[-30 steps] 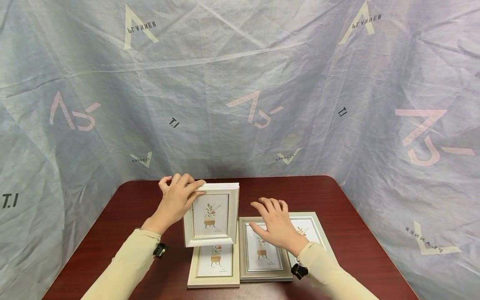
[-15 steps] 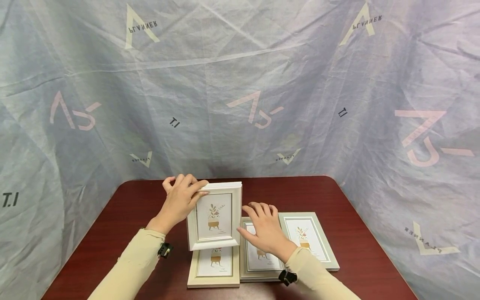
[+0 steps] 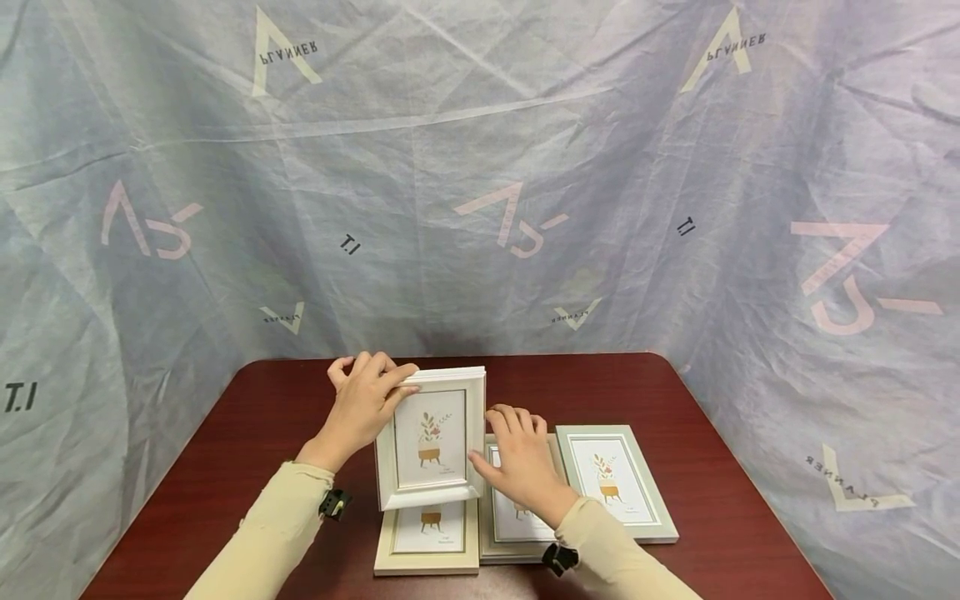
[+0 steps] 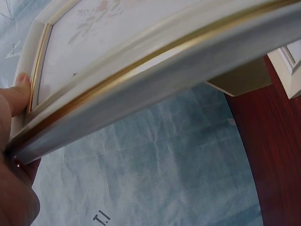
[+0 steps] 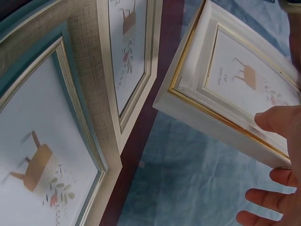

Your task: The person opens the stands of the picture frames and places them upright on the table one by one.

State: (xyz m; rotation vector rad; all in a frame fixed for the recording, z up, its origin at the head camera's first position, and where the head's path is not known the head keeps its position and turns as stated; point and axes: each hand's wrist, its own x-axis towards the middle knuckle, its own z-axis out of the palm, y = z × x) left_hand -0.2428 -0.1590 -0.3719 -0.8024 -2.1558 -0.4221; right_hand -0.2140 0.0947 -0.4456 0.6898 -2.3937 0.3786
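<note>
Tilted up over the other frames is a white picture frame [image 3: 431,437] with a potted-plant print and thin gold trim, clearest in the right wrist view. My left hand [image 3: 362,408] grips its upper left corner, thumb on the front and fingers over the top edge. At the right edge, my right hand [image 3: 517,458] pinches the frame, its thumb [image 5: 275,120] on the front border and its other fingers spread behind the edge. Below it lies a cream picture frame [image 3: 382,558], its upper part hidden. A grey-beige picture frame [image 3: 528,552] lies under my right hand, partly covered.
To the right, a pale green picture frame [image 3: 655,500] lies face up beside the grey-beige one. All rest on a dark red wooden table [image 3: 262,433]. Printed grey cloth [image 3: 420,150] hangs behind the table and along both sides.
The white picture frame has shifted slightly right and down with my left hand. My right hand has moved left to its right edge, uncovering the pale green frame.
</note>
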